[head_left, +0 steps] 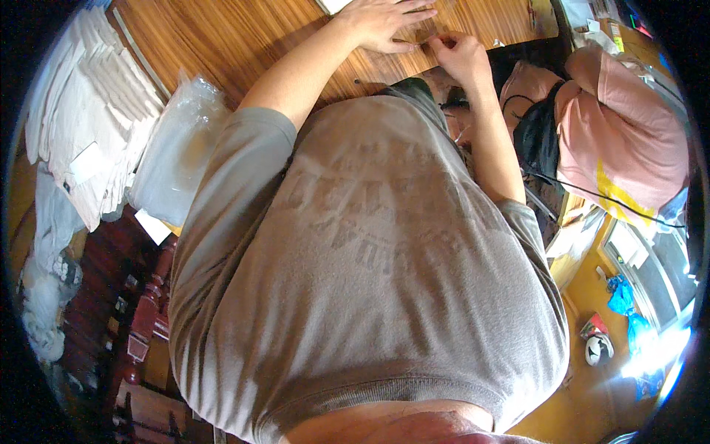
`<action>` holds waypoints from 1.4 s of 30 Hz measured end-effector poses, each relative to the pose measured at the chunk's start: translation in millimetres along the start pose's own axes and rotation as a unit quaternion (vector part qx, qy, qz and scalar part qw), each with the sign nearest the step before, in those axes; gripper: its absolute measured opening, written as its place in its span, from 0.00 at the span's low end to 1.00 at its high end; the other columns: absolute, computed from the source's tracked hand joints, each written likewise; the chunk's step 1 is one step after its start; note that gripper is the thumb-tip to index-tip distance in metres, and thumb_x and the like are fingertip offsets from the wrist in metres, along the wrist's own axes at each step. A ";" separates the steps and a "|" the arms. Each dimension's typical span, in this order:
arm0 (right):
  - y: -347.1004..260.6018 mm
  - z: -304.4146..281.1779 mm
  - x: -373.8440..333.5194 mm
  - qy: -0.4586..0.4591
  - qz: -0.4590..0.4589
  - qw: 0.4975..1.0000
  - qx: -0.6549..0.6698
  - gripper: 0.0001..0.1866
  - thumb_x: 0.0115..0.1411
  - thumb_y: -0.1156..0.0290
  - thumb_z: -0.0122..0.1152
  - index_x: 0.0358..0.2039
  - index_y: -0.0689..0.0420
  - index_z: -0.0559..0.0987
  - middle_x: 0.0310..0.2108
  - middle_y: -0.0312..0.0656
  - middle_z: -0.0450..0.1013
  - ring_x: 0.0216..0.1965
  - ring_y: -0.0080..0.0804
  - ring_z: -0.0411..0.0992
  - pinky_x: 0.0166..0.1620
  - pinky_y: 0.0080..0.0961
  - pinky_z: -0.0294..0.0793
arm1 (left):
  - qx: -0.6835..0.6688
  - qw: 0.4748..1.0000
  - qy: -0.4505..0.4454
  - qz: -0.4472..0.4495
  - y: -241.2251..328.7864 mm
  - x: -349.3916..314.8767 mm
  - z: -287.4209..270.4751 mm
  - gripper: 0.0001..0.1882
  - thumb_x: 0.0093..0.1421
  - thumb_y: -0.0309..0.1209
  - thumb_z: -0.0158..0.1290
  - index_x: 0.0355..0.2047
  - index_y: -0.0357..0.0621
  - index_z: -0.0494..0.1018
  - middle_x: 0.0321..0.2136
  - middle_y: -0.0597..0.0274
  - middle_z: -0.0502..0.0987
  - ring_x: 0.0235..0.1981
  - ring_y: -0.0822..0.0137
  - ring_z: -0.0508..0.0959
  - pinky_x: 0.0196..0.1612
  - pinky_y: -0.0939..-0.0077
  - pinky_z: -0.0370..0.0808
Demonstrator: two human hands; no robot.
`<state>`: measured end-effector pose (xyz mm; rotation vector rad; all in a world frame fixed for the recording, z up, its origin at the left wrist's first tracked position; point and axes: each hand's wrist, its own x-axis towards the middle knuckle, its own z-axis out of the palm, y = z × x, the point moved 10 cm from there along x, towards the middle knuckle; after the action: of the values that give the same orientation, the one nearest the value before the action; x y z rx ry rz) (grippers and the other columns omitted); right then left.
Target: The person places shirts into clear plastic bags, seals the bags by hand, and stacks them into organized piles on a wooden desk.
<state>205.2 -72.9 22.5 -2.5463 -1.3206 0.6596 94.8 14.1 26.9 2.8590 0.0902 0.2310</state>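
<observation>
At the top of the frame, just right of centre, a small thin piece lies between the hands, at the edge of the wood-grained bench. It is probably very light and easily lost from the fingers; whether it is stiff or soft cannot be told. A fingertip pinch at its end would suit it best. It looks slight and dull (too small and blurred to make out its material). The right hand seems to pinch it between thumb and forefinger; the left hand lies with fingers spread beside it. Farther out, pink cloth sits at upper right, and a white cloth stack at upper left.
</observation>
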 end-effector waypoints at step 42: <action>13.1 65.7 18.6 -0.187 0.106 0.973 0.083 0.17 0.56 0.56 0.72 0.29 0.61 0.86 0.24 0.40 0.83 0.26 0.25 0.82 0.34 0.23 0.82 | 0.007 1.000 0.003 0.008 2.2 -2.5 -3.7 0.60 0.50 0.73 0.56 0.73 0.44 0.59 0.74 0.53 0.58 0.77 0.53 0.50 0.75 0.47 0.49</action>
<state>193.0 -67.3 -45.7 -2.5283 -1.0380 1.2867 91.9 12.8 30.6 2.8737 0.0709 0.2443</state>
